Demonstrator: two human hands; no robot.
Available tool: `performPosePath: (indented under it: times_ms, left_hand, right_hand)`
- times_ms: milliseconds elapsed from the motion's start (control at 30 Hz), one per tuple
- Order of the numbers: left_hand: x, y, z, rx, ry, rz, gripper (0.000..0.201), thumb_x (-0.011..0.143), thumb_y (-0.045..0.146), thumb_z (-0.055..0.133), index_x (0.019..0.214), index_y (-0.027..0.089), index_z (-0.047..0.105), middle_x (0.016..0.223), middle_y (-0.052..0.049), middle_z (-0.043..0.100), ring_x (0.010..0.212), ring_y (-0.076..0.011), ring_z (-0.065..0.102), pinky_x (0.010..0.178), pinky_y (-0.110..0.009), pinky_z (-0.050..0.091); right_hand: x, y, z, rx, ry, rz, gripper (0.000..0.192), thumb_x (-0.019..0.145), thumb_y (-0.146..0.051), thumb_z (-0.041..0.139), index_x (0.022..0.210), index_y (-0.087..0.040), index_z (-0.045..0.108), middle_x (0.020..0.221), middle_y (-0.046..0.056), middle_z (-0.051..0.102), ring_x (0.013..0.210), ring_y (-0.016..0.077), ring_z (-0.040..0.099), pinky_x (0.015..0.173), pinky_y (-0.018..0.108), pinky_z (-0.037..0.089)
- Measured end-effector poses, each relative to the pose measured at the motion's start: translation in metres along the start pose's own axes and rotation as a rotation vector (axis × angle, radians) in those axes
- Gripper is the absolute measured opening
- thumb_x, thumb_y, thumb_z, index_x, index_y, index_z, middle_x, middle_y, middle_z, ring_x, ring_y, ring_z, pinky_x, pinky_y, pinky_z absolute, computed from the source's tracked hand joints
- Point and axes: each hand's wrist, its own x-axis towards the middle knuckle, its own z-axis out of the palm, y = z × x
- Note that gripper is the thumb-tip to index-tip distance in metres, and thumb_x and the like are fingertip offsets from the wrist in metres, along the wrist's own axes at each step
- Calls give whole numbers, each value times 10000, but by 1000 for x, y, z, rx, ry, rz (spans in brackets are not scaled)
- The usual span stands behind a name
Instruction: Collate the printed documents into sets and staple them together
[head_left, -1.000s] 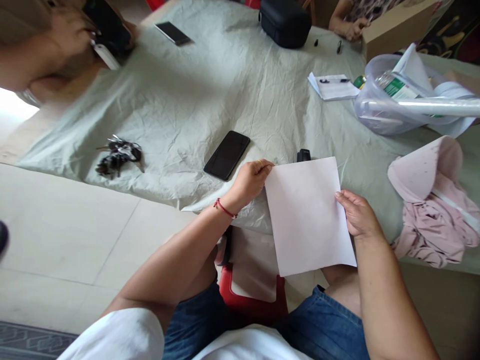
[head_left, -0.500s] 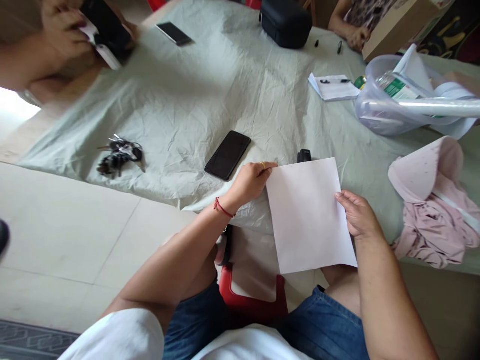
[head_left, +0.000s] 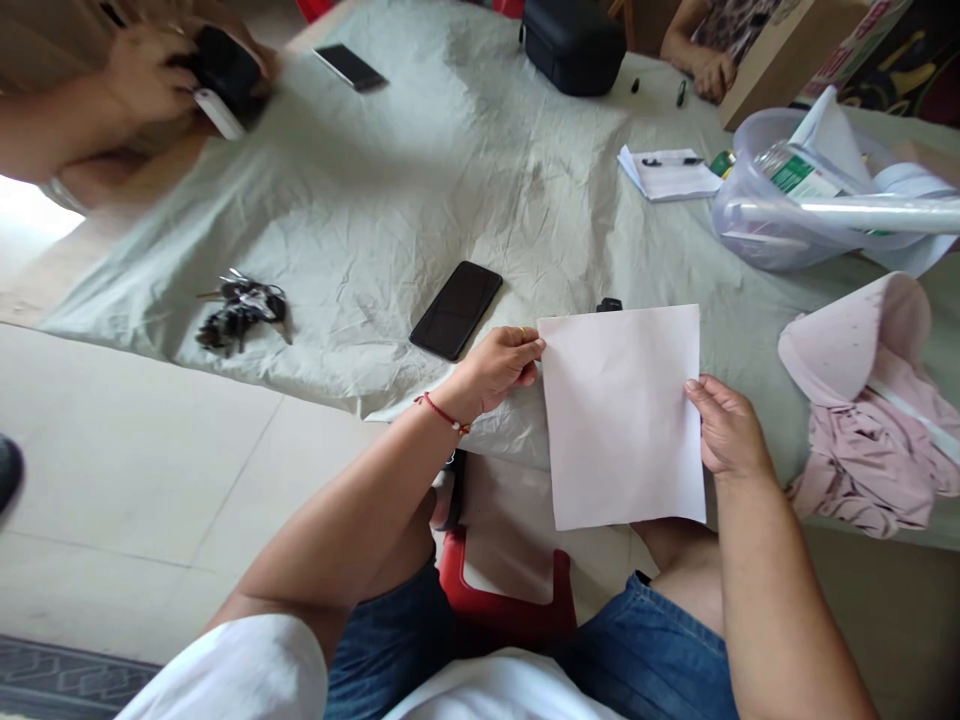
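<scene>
Head view: bench (head_left: 420, 170) draped in a wrinkled pale green cloth. At its near edge, a blank white paper sheet (head_left: 621, 415) is held upright between the left hand (head_left: 499, 365) and right hand (head_left: 726, 428), fingers clamped on its side edges. Just left lies a black smartphone (head_left: 456, 309).

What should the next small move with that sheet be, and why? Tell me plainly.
Probably lower the sheet of paper flat onto the cloth: the left hand pinches its upper left corner, the right hand grips its right edge, and its lower half overhangs the table edge.
</scene>
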Motion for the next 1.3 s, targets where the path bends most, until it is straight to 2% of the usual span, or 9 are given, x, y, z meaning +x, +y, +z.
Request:
performPosePath:
  times_ms: [67,200,333,500,633,800,1033,1133,1300]
  left_hand:
    - [1,-2,1,-31,16,-40,348,956,52,666,631,155,597,574,51,455,463,-38,430,475,-177,291]
    - [1,-4,5,-94,86,-77,273,961,13,616,727,148,654,584,32,510,497,-62,470,475,-176,291]
    - [-2,-6,10,-81,115,-30,345,1026,33,559,712,152,639,568,29,515,509,-63,453,505,-176,321]
    - [-3,-8,15,-37,111,57,388,1080,118,582,697,151,631,573,38,513,518,-62,447,541,-179,359]
    - [-4,-10,16,-9,128,101,442,1079,84,555,644,161,579,561,54,475,490,-51,414,529,-180,334]
    - [-4,-9,14,0,120,24,427,1078,87,560,659,157,603,540,44,486,475,-55,418,527,-182,329]
    - [-3,-9,13,-10,151,-17,407,1060,121,586,657,174,605,538,45,463,480,-70,386,516,-217,290]
    - [-1,-13,13,22,153,41,352,1024,170,645,672,171,658,608,28,538,531,-86,409,585,-241,363]
    - [3,-27,15,21,119,166,248,1016,345,716,838,175,749,800,-21,710,751,-154,602,749,-267,468]
  right_hand:
    - [0,-1,-1,-13,-11,-19,625,697,-774,949,743,-246,617,740,-30,560,777,171,528,805,327,498]
    - [0,-1,-2,-48,-21,-92,619,774,-781,899,738,-254,576,711,-20,529,755,184,516,751,328,508]
    - [0,-2,-2,-41,-29,-139,618,801,-774,883,742,-250,559,696,-23,505,738,179,509,723,318,501]
    - [0,0,-1,-48,-38,-191,627,831,-775,857,742,-243,539,686,-31,478,699,160,471,682,303,464]
    - [2,4,-3,-76,-20,-188,596,845,-742,861,747,-236,561,701,-34,497,706,153,478,700,297,453]
    - [7,10,-3,-77,26,-172,493,852,-702,864,925,-236,723,859,-19,663,827,163,585,814,298,500]
    - [6,6,0,55,-8,-86,483,781,-651,929,886,-235,709,820,-21,667,781,164,610,787,313,537]
    - [3,2,3,128,38,-37,511,686,-623,994,862,-232,717,831,-21,685,791,157,625,806,307,550]
    - [2,3,10,152,102,8,540,611,-619,1012,859,-237,721,849,-15,717,832,178,673,865,350,601]
